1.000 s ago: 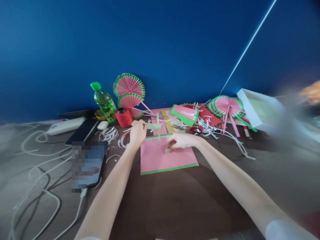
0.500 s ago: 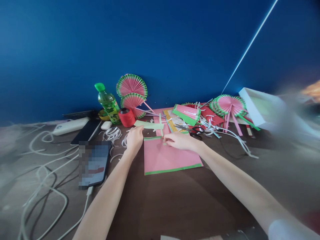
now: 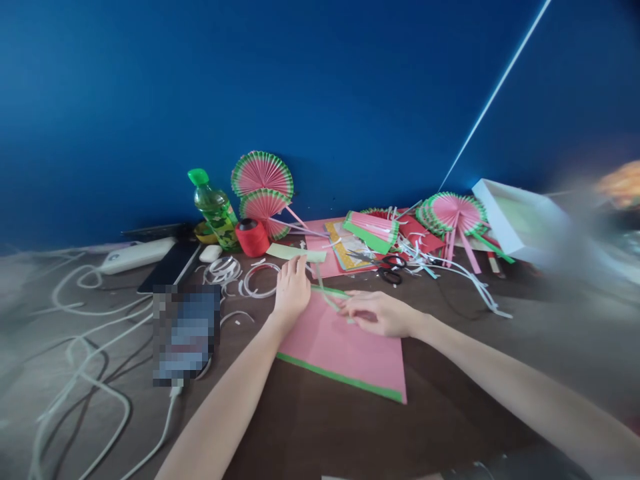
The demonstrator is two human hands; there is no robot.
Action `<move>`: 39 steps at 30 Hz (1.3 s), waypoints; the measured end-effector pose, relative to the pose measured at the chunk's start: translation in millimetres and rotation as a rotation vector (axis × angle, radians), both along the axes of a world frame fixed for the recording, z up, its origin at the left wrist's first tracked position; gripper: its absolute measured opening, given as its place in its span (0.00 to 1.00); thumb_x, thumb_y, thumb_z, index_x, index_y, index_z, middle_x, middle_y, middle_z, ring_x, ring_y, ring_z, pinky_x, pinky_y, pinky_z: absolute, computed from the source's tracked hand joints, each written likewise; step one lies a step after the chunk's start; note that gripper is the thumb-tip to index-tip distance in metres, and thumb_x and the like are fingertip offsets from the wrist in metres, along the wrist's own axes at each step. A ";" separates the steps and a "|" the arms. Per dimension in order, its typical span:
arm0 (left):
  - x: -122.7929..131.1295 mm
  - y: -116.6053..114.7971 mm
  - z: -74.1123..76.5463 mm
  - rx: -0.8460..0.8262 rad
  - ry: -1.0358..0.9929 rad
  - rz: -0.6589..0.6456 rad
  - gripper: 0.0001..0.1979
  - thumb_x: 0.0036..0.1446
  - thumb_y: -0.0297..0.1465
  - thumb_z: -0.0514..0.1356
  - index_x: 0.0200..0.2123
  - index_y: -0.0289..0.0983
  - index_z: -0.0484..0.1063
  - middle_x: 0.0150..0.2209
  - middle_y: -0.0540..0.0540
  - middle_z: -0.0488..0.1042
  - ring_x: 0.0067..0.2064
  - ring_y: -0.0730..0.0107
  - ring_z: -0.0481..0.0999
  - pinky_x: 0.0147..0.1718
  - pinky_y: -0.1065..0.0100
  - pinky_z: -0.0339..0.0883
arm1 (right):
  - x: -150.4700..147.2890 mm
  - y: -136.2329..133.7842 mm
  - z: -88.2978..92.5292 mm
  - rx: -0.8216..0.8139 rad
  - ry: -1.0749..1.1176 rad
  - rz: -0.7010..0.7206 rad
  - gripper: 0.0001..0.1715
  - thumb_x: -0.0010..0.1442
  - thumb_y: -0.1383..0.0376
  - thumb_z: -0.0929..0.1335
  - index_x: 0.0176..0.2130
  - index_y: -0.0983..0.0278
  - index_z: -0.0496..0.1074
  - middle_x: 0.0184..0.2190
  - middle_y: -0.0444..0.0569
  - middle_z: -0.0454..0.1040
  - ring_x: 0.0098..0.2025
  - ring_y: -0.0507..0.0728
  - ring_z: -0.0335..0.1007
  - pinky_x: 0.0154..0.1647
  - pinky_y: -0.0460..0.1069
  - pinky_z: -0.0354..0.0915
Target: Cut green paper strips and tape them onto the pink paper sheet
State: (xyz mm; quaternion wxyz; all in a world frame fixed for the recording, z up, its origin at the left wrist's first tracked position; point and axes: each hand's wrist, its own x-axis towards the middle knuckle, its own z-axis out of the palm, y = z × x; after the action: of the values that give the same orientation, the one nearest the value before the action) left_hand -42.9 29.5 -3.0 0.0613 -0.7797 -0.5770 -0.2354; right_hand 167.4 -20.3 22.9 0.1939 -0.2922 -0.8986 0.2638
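A pink sheet (image 3: 350,347) with green edge strips lies turned at an angle on the brown table. My left hand (image 3: 293,287) rests at its upper left corner, fingers fairly straight, close to a pale green strip (image 3: 297,253) behind it. My right hand (image 3: 377,312) is over the sheet's upper right part, its fingers closed round the end of a thin pale strip (image 3: 326,293). That strip runs up toward my left hand. Black-handled scissors (image 3: 390,270) lie beyond my right hand.
Behind stand a green bottle (image 3: 215,207), a red thread spool (image 3: 253,238) and pink-green paper fans (image 3: 263,175). More fans (image 3: 455,213), paper scraps and a white box (image 3: 520,217) are at the right. A phone (image 3: 187,333) and white cables (image 3: 105,400) lie left.
The pink sheet has turned and shifted nearer. My right hand has moved nearer and right with the thin strip; my left hand has moved right, off the pale green strip, to the sheet's corner.
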 end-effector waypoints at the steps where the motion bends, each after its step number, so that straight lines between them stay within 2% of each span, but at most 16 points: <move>1: 0.1 -0.5 0.3 -0.005 0.009 0.005 0.23 0.53 0.21 0.48 0.53 0.32 0.60 0.52 0.38 0.66 0.50 0.55 0.65 0.47 0.59 0.60 | 3.1 -4.6 -0.4 0.008 0.035 0.011 0.08 0.55 0.71 0.62 0.33 0.62 0.69 0.38 0.48 0.76 0.45 0.54 0.70 0.56 0.53 0.57; 4: 1.1 -2.3 0.9 -0.023 0.009 0.020 0.22 0.53 0.20 0.47 0.53 0.32 0.60 0.51 0.39 0.67 0.50 0.55 0.65 0.48 0.58 0.60 | 8.5 -18.1 -2.4 0.012 0.103 0.007 0.07 0.53 0.71 0.62 0.32 0.62 0.69 0.33 0.48 0.76 0.41 0.54 0.71 0.53 0.53 0.60; 8: -1.7 0.9 3.5 -0.075 -0.108 -0.009 0.22 0.53 0.18 0.45 0.51 0.32 0.62 0.49 0.38 0.68 0.50 0.56 0.66 0.48 0.57 0.60 | 12.5 -27.4 -7.2 -0.095 0.133 -0.061 0.07 0.53 0.72 0.62 0.32 0.62 0.68 0.35 0.50 0.75 0.45 0.55 0.70 0.47 0.50 0.64; 13: -8.2 7.6 23.3 -0.101 -0.412 -0.088 0.16 0.56 0.21 0.45 0.44 0.34 0.67 0.44 0.41 0.72 0.47 0.63 0.69 0.48 0.62 0.62 | 20.5 -7.6 -9.7 -0.235 0.199 -0.282 0.06 0.55 0.65 0.63 0.29 0.63 0.68 0.34 0.51 0.76 0.43 0.57 0.71 0.44 0.50 0.63; 15: -7.6 3.6 31.9 -0.158 -0.433 -0.179 0.13 0.57 0.24 0.48 0.42 0.35 0.68 0.42 0.44 0.73 0.45 0.66 0.71 0.47 0.65 0.62 | 22.0 4.0 -9.1 -0.252 0.195 -0.305 0.07 0.54 0.64 0.64 0.27 0.64 0.67 0.33 0.51 0.76 0.40 0.57 0.72 0.43 0.50 0.63; 18: -5.6 -8.9 36.6 -0.328 -0.288 -0.385 0.09 0.56 0.28 0.53 0.39 0.36 0.70 0.39 0.46 0.74 0.42 0.66 0.72 0.44 0.66 0.63 | 21.4 16.5 -9.1 -0.256 0.201 -0.320 0.06 0.53 0.65 0.64 0.27 0.65 0.66 0.31 0.50 0.75 0.38 0.56 0.71 0.41 0.49 0.63; 20: -6.6 -17.0 34.5 -0.375 -0.158 -0.456 0.07 0.54 0.28 0.55 0.36 0.36 0.71 0.37 0.45 0.73 0.41 0.65 0.71 0.43 0.65 0.64 | 20.4 21.3 -9.0 -0.289 0.211 -0.333 0.07 0.53 0.64 0.64 0.27 0.65 0.66 0.30 0.49 0.74 0.36 0.55 0.70 0.39 0.49 0.62; 24: -14.1 -23.0 28.7 -0.430 -0.116 -0.450 0.05 0.51 0.24 0.56 0.32 0.35 0.71 0.34 0.46 0.72 0.37 0.68 0.71 0.38 0.67 0.65 | 21.8 29.7 -0.9 -0.400 0.152 -0.295 0.12 0.52 0.58 0.65 0.28 0.66 0.68 0.28 0.47 0.72 0.31 0.53 0.67 0.35 0.48 0.62; 27: -16.2 -24.0 25.9 -0.416 -0.117 -0.447 0.05 0.52 0.25 0.55 0.31 0.35 0.71 0.33 0.46 0.72 0.37 0.68 0.71 0.39 0.67 0.65 | 25.1 37.2 10.8 -0.317 0.015 -0.276 0.11 0.51 0.60 0.65 0.28 0.67 0.71 0.30 0.48 0.71 0.33 0.54 0.66 0.38 0.50 0.60; 30: -13.6 -33.9 21.9 -0.312 -0.057 -0.482 0.11 0.57 0.27 0.51 0.41 0.36 0.71 0.42 0.44 0.73 0.46 0.66 0.69 0.47 0.64 0.62 | 27.9 41.8 17.2 -0.283 -0.060 -0.243 0.10 0.51 0.61 0.66 0.28 0.66 0.71 0.33 0.49 0.70 0.36 0.55 0.66 0.41 0.51 0.60; 33: -16.0 -54.1 17.9 -0.286 0.108 -0.517 0.18 0.59 0.30 0.50 0.53 0.39 0.64 0.55 0.44 0.65 0.56 0.63 0.62 0.51 0.60 0.58 | 28.4 41.6 14.0 -0.406 -0.023 -0.146 0.11 0.53 0.60 0.65 0.30 0.66 0.71 0.39 0.52 0.72 0.40 0.56 0.67 0.43 0.51 0.61; 35: -23.5 -67.6 17.3 -0.265 0.196 -0.512 0.20 0.61 0.31 0.48 0.56 0.41 0.60 0.58 0.45 0.62 0.58 0.63 0.60 0.51 0.61 0.58 | 26.4 40.0 9.3 -0.482 0.038 -0.114 0.12 0.53 0.59 0.65 0.30 0.66 0.70 0.42 0.52 0.72 0.43 0.56 0.67 0.45 0.51 0.60; 39: -42.6 -79.9 20.3 -0.227 0.272 -0.493 0.20 0.62 0.32 0.45 0.56 0.46 0.60 0.57 0.46 0.63 0.55 0.65 0.62 0.51 0.63 0.56 | 15.2 37.6 3.0 -0.566 0.119 -0.088 0.13 0.53 0.58 0.66 0.30 0.66 0.68 0.44 0.52 0.72 0.46 0.56 0.67 0.49 0.51 0.59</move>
State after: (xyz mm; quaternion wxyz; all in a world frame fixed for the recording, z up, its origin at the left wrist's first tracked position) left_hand -85.5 -50.4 17.4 -0.0086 -0.9224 -0.3797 -0.0707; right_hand 182.6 17.3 25.9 0.1680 -0.3574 -0.7628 0.5120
